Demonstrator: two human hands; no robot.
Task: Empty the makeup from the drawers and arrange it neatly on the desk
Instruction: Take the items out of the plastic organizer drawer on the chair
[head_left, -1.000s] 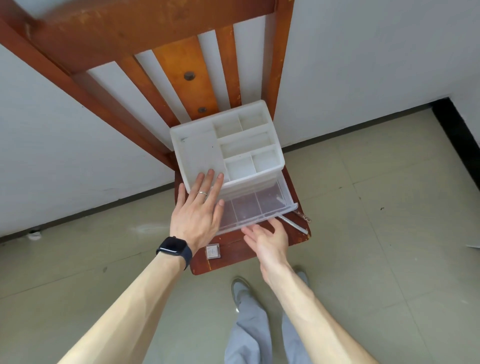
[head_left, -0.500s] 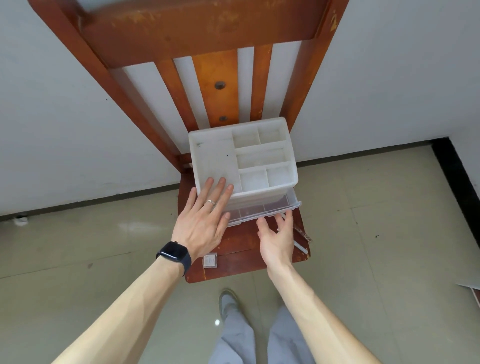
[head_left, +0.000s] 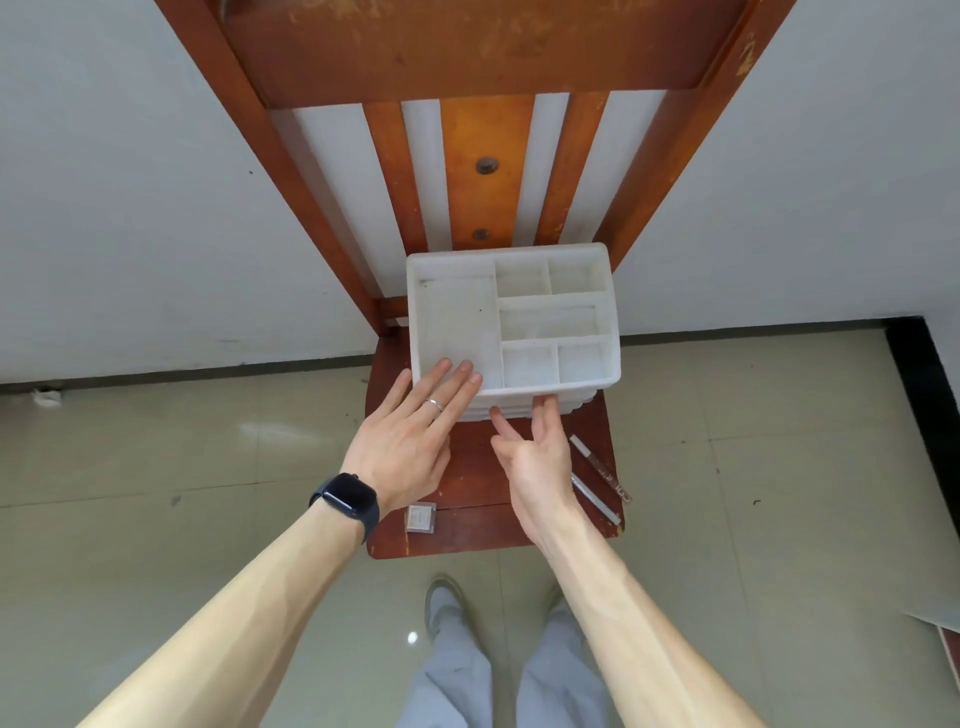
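White drawer organizer (head_left: 457, 317) is being steadied on the wooden chair seat (head_left: 478, 467) by the left hand (head_left: 405, 452), fingers flat on its top, nothing being gripped. Its drawer front (head_left: 519, 410), sitting flush, is being touched by the right hand (head_left: 535, 457), fingers straight, no grasp. Square compact (head_left: 421, 518) and two makeup sticks (head_left: 597, 466) are lying out on the seat. Emptying is likely mostly done; drawer contents are hidden, and neat arranging is not yet done.

Nothing legible showing. Square compact (head_left: 421, 518) on chair seat (head_left: 470, 488) carrying label, print reading too small. Slim tube (head_left: 600, 469) markings blurring, unreadable.
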